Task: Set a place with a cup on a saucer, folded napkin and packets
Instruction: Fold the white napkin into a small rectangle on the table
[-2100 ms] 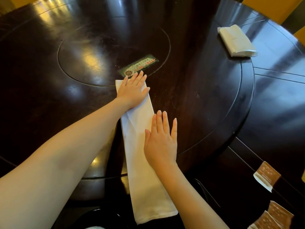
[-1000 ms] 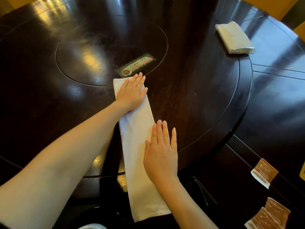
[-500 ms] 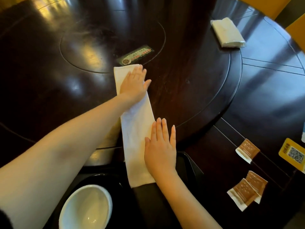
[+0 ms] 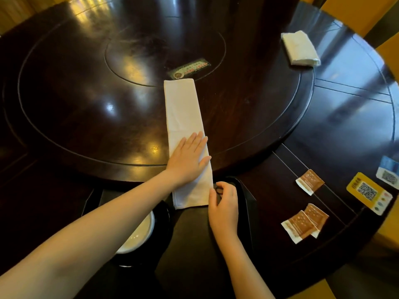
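My left hand [image 4: 189, 159] has slid back from the far end of the napkin [image 4: 183, 126] and now presses flat and open on its near part. My right hand [image 4: 223, 205] has come off the cloth and curls at its near right corner, by the worktop's near edge. I read this as starting the next fold.

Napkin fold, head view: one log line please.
napkin: long strip, flat | left hand: pressing it | right hand: at near corner | packets: untouched
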Demonstrator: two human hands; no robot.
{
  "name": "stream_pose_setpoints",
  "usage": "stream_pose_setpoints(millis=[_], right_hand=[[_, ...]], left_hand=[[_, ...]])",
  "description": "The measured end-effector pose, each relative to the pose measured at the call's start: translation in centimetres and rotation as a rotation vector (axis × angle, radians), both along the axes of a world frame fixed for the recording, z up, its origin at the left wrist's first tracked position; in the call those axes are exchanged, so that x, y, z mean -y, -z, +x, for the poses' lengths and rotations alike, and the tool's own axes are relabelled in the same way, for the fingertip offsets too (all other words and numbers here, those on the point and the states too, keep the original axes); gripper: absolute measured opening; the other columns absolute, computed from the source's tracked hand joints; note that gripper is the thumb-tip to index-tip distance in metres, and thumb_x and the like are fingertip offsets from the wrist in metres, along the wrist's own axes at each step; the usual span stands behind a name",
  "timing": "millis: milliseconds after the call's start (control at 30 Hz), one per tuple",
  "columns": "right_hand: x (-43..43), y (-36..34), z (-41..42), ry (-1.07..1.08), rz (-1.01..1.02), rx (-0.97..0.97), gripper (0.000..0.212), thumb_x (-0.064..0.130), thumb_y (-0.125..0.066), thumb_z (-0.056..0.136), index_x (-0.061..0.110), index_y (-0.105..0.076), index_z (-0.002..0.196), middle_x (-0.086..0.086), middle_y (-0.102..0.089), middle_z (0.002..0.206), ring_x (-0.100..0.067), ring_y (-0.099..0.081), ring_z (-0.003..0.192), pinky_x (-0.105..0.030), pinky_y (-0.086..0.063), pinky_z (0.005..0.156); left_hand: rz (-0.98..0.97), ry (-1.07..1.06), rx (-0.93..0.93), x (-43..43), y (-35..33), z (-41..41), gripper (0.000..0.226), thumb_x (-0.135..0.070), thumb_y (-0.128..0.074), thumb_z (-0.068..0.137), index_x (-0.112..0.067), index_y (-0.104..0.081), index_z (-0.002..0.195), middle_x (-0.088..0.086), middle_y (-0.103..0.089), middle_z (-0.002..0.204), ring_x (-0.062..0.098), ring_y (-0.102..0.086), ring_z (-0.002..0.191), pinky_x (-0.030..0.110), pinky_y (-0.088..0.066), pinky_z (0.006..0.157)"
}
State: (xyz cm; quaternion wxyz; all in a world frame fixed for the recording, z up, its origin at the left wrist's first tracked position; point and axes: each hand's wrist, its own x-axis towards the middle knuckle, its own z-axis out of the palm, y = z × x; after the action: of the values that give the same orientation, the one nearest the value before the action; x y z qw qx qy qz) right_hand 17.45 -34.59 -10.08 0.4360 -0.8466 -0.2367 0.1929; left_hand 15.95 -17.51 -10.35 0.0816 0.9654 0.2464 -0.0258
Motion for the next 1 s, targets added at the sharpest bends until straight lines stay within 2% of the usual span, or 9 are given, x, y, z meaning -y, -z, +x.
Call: stream_pose_setpoints(millis=[100,200,367,433,567,667,767,867,1000], right_hand=[[-0.4,0.0,0.9,-0.093,-0.048,-0.051,0.020,0.027,-0.049,0.095,0.017,-0.058,0.108,0.004,-0.057,0.097,-0.005,-0.055,0.084,-0.015,-0.044,0.066],[-0.8,-0.2,1.5,-0.131,-0.082,-0.172,0.019,0.027,-0.049,0.094,0.011,-0.060,0.092,-0.001,-0.059,0.080,-0.014,-0.055,0.072,-0.033,-0.048,0.066],[-1.1,-0.8,2.4,-0.096,-0.062,-0.380,0.028,0.028,-0.052,0.092,0.010,-0.057,0.070,-0.001,-0.050,0.062,-0.015,-0.046,0.059,-0.033,-0.039,0.059],[-1.2,-1.3,2.7,-0.070,-0.015,-0.488,0.033,0.029,-0.054,0.091,0.012,-0.053,0.064,0.001,-0.044,0.056,-0.012,-0.043,0.054,-0.026,-0.039,0.052],[-1.7,-2.8,2.7,0.010,0.071,-0.633,0.009,0.016,-0.058,0.089,0.010,-0.064,0.092,-0.005,-0.065,0.082,-0.017,-0.060,0.070,-0.023,-0.046,0.052],[-2.2,-4.0,2.9,0.100,0.131,-0.690,0.017,0.014,-0.060,0.088,0.012,-0.059,0.105,-0.007,-0.064,0.097,-0.019,-0.064,0.078,-0.026,-0.051,0.058],[-2.9,-5.4,3.3,0.090,0.130,-0.659,0.017,0.016,-0.060,0.088,0.016,-0.055,0.104,-0.004,-0.061,0.096,-0.016,-0.063,0.073,-0.025,-0.053,0.060],[-3.8,-6.7,4.0,-0.018,0.125,-0.570,0.013,0.019,-0.055,0.091,0.016,-0.059,0.104,-0.004,-0.062,0.099,-0.015,-0.061,0.075,-0.022,-0.050,0.057],[-5.2,-8.7,5.1,-0.142,0.137,-0.447,0.025,0.014,-0.039,0.096,0.017,-0.063,0.100,-0.003,-0.062,0.099,-0.017,-0.062,0.083,-0.021,-0.048,0.059]], left_hand=[[0.031,0.004,0.015,0.8,0.2,-0.5,0.066,-0.052,-0.019,0.095,-0.016,-0.007,0.149,0.006,-0.006,0.159,0.020,0.000,0.146,0.038,0.002,0.116],[0.028,-0.006,-0.008,0.8,0.1,-0.6,0.071,-0.057,-0.019,0.093,-0.016,-0.005,0.149,0.006,-0.004,0.159,0.021,0.002,0.146,0.040,0.001,0.116],[-0.027,0.049,-0.070,1.2,-0.7,-1.5,0.077,-0.062,-0.023,0.090,-0.017,0.000,0.149,0.005,0.003,0.159,0.021,0.007,0.146,0.039,0.005,0.115],[-0.131,0.106,-0.051,1.9,-1.6,-2.6,0.079,-0.064,-0.023,0.088,-0.019,0.000,0.149,0.004,0.003,0.159,0.018,0.007,0.146,0.035,0.007,0.114],[-0.272,0.225,-0.096,3.4,-3.6,-6.2,0.088,-0.075,-0.021,0.082,-0.022,0.000,0.149,-0.001,0.003,0.159,0.012,0.006,0.145,0.028,0.004,0.115],[-0.195,0.266,-0.162,4.0,-4.6,-8.4,0.095,-0.071,-0.039,0.080,-0.022,0.006,0.148,-0.005,0.011,0.155,0.009,0.008,0.143,0.028,0.001,0.116],[-0.178,0.146,-0.037,4.1,-5.7,-9.1,0.073,-0.036,-0.053,0.089,-0.020,-0.013,0.148,-0.001,-0.018,0.157,0.015,-0.021,0.142,0.031,-0.021,0.116],[-0.216,-0.012,0.184,3.1,-7.3,-9.3,0.043,-0.014,-0.053,0.087,-0.018,-0.050,0.130,0.002,-0.057,0.132,0.021,-0.054,0.119,0.027,-0.042,0.095],[-0.202,-0.022,0.385,0.8,-9.9,-8.9,0.028,-0.003,-0.060,0.082,-0.011,-0.065,0.108,0.006,-0.070,0.106,0.025,-0.065,0.096,0.027,-0.046,0.078]])
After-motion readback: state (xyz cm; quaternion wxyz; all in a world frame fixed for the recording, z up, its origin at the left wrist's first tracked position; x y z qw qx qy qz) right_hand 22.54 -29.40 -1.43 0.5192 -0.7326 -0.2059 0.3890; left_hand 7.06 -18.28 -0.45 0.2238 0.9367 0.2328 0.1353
